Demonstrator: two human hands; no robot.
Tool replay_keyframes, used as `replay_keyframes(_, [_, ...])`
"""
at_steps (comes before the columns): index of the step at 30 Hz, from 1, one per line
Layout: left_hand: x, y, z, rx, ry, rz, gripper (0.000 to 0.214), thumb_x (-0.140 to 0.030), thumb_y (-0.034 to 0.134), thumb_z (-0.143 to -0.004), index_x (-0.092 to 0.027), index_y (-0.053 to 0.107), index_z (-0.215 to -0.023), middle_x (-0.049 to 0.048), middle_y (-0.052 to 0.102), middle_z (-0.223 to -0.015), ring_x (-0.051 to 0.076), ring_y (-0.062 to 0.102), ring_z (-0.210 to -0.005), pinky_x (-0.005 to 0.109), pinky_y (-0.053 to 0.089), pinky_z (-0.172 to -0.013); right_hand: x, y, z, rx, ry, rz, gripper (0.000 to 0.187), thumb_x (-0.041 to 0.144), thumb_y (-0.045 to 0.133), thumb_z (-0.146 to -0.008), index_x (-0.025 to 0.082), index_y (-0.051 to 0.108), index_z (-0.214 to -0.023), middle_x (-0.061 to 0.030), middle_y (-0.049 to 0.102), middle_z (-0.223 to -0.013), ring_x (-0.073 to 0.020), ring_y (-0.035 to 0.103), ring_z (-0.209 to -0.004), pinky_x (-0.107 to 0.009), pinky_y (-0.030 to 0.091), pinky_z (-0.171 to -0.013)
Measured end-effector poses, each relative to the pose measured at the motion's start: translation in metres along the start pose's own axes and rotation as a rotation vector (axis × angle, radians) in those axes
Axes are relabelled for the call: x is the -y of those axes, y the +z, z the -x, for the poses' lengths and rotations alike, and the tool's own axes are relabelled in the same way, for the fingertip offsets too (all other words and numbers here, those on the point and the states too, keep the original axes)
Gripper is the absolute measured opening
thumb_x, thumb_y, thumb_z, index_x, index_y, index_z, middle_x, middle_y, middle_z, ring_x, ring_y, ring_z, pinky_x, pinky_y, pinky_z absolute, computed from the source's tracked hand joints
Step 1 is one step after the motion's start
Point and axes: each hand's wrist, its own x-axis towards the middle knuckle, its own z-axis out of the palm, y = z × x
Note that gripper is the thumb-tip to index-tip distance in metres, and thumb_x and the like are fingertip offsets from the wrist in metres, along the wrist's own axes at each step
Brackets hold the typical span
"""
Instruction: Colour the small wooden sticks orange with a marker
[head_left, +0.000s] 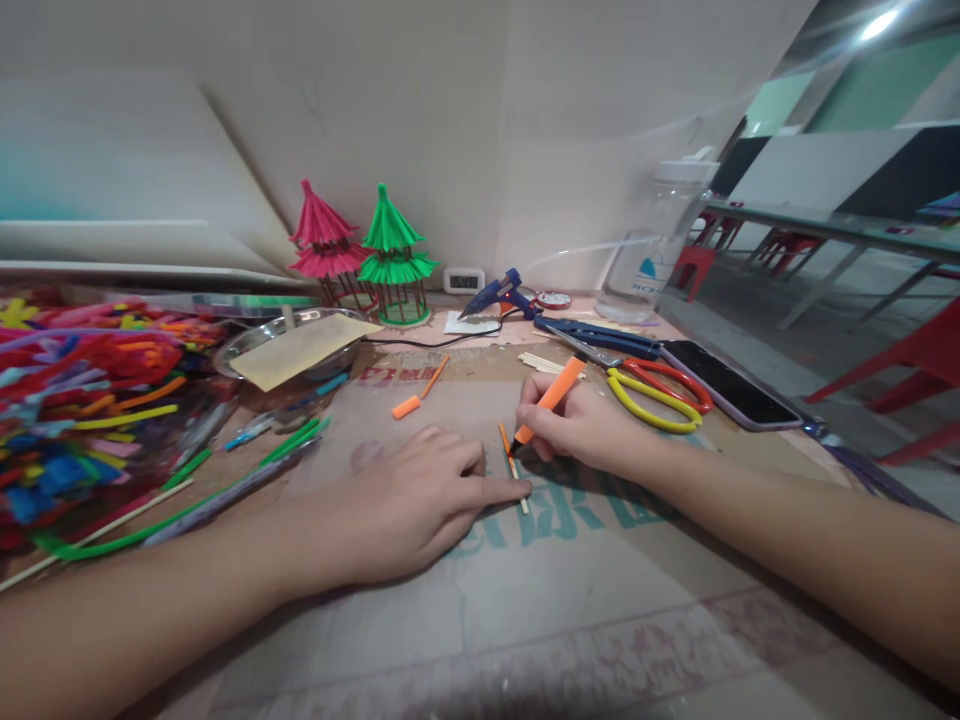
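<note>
My right hand (559,415) is closed around an orange marker (555,397), its dark tip angled down against a thin wooden stick (514,466). The upper part of that stick is coloured orange, while its lower end is pale. My left hand (431,490) lies on the covered table, index finger stretched out and its tip pressing on the stick's lower part. Beyond my left hand are an orange marker cap (406,407) and a separate orange stick (435,376).
Coloured pipe cleaners (90,400) are heaped at left, near a metal bowl (232,362). Behind stand pink (324,235) and green (394,255) pagoda models and a blue glue gun (499,297). Scissors (660,395), a phone (727,382) and a clear bottle (649,250) are at right.
</note>
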Motion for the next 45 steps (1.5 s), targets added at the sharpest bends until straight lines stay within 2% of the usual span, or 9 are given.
replay_keyframes(6, [-0.0011,-0.0016,-0.0011,0.022,-0.013,0.004,0.046,-0.017,0.041,-0.099,-0.033,0.058,-0.14,0.0049,0.054,-0.092,0.022,0.05,-0.082,0.034,0.039,-0.075,0.003,-0.0009,0.0024,0.067,0.013,0.007,0.018,0.024,0.055,-0.087,0.022,0.044,-0.072,0.0092,0.052,-0.045,-0.0063,0.042,-0.04,-0.019,0.03,-0.042])
replay_keyframes(12, [-0.0023,-0.0021,-0.0012,0.018,-0.016,0.027,0.045,-0.019,0.04,-0.1,-0.032,0.059,-0.139,0.0055,0.054,-0.093,0.022,0.051,-0.084,0.035,0.04,-0.076,0.0022,-0.0004,0.0018,-0.004,0.006,0.014,0.017,0.026,0.055,-0.089,0.022,0.045,-0.075,0.0089,0.054,-0.047,-0.0069,0.043,-0.041,-0.019,0.031,-0.042])
replay_keyframes(18, [-0.0019,-0.0016,-0.0005,0.014,-0.055,0.05,0.042,-0.022,0.039,-0.101,-0.032,0.063,-0.134,0.0059,0.056,-0.094,0.022,0.051,-0.084,0.034,0.04,-0.075,0.003,-0.0011,0.0017,0.09,-0.003,0.004,0.018,0.025,0.056,-0.088,0.022,0.045,-0.073,0.0085,0.054,-0.047,-0.0066,0.044,-0.042,-0.019,0.032,-0.043])
replay_keyframes(24, [0.0,0.0006,0.0003,-0.001,-0.043,0.074,0.04,-0.022,0.04,-0.101,-0.031,0.063,-0.133,0.0062,0.058,-0.096,0.022,0.053,-0.087,0.034,0.04,-0.077,0.0032,-0.0005,0.0025,0.009,0.009,0.01,0.016,0.026,0.055,-0.09,0.022,0.045,-0.077,0.0089,0.054,-0.048,-0.0073,0.045,-0.043,-0.019,0.033,-0.044])
replay_keyframes(30, [0.0,-0.0007,0.0001,-0.021,-0.038,0.065,0.039,-0.021,0.04,-0.101,-0.031,0.064,-0.13,0.0057,0.058,-0.093,0.021,0.052,-0.084,0.032,0.04,-0.074,0.007,-0.0002,0.0045,0.097,0.033,0.02,0.019,0.027,0.056,-0.087,0.022,0.045,-0.072,0.0081,0.053,-0.047,-0.0074,0.044,-0.042,-0.02,0.033,-0.044])
replay_keyframes(36, [-0.0004,-0.0011,0.0011,-0.016,-0.037,0.07,0.039,-0.021,0.041,-0.101,-0.03,0.064,-0.13,0.0059,0.058,-0.093,0.021,0.052,-0.084,0.033,0.04,-0.074,0.0059,0.0004,0.0044,0.028,0.012,0.008,0.018,0.028,0.056,-0.089,0.022,0.044,-0.077,0.0083,0.054,-0.049,-0.0078,0.045,-0.043,-0.02,0.033,-0.045])
replay_keyframes(42, [-0.0002,-0.0008,0.0007,-0.014,-0.041,0.077,0.039,-0.021,0.04,-0.101,-0.03,0.064,-0.131,0.006,0.058,-0.095,0.021,0.052,-0.085,0.033,0.04,-0.076,0.0086,-0.0011,0.0058,0.103,0.028,0.027,0.019,0.027,0.056,-0.088,0.022,0.044,-0.074,0.0079,0.054,-0.048,-0.0075,0.044,-0.043,-0.02,0.033,-0.045])
replay_keyframes(45, [-0.0003,-0.0006,0.0013,-0.016,-0.039,0.084,0.039,-0.021,0.04,-0.101,-0.03,0.063,-0.131,0.0058,0.058,-0.095,0.021,0.052,-0.085,0.033,0.04,-0.076,0.0082,-0.0004,0.0052,0.084,0.02,0.027,0.018,0.028,0.055,-0.088,0.022,0.045,-0.075,0.008,0.054,-0.049,-0.0079,0.045,-0.044,-0.02,0.033,-0.045])
